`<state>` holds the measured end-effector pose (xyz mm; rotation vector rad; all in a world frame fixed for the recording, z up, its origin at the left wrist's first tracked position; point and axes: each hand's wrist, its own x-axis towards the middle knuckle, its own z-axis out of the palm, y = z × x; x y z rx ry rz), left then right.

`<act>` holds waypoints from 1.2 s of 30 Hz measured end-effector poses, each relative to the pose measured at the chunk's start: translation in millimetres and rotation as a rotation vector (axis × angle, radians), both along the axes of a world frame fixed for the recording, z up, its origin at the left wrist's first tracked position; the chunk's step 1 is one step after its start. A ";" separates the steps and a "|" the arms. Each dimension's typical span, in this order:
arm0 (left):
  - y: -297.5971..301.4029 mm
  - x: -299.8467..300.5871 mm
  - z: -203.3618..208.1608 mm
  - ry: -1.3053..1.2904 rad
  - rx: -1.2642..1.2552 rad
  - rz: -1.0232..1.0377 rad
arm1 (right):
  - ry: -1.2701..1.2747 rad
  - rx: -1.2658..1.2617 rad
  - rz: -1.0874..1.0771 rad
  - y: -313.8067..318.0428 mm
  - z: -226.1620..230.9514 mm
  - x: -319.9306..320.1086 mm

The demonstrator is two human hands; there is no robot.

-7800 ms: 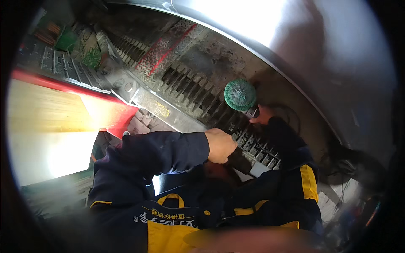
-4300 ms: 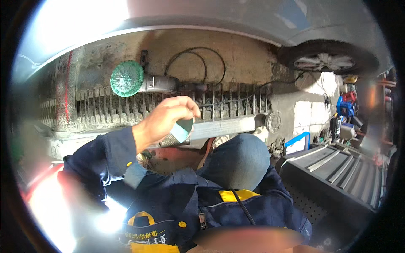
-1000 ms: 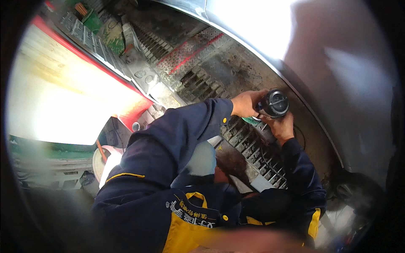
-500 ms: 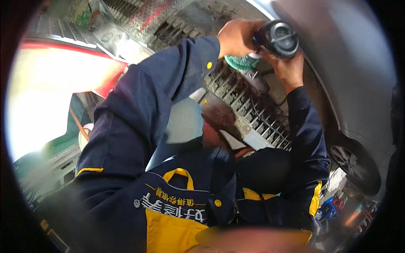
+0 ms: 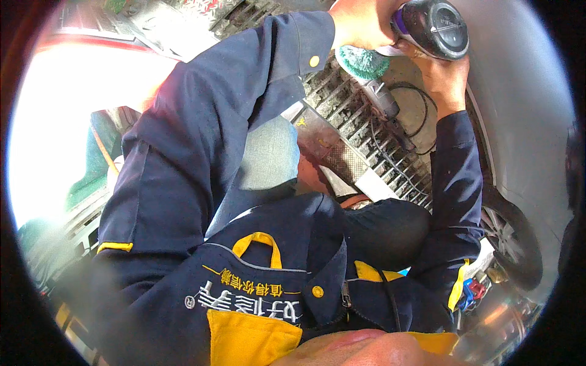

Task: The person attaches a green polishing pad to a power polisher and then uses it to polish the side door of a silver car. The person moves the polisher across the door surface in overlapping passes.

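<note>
Bottle (image 5: 438,29), tipped base-up between one and two o'clock, is held by the left hand (image 5: 367,24) and right hand (image 5: 444,74) together, and a firm, even grip from both sides looks the best guard against knocking the car (image 5: 519,97) at two o'clock.

Blown-out glare at left, hazy lower-left blur, black fisheye rim.

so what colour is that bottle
The bottle is mostly black with some purple, clearest in the head view.
</note>
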<state>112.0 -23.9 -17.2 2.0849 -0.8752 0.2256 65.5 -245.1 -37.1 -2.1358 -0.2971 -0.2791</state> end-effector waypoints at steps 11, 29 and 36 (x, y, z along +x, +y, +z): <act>-2.5 -2.4 1.1 0.008 0.022 0.032 | -0.026 -0.031 -0.036 0.8 3.7 -1.6; -3.6 -2.7 -7.7 0.075 -0.044 -0.083 | 0.063 -0.007 0.029 0.3 2.0 -5.8; -12.4 0.9 -33.9 0.099 0.168 -0.016 | 0.113 -0.003 0.024 -9.3 -15.0 -9.1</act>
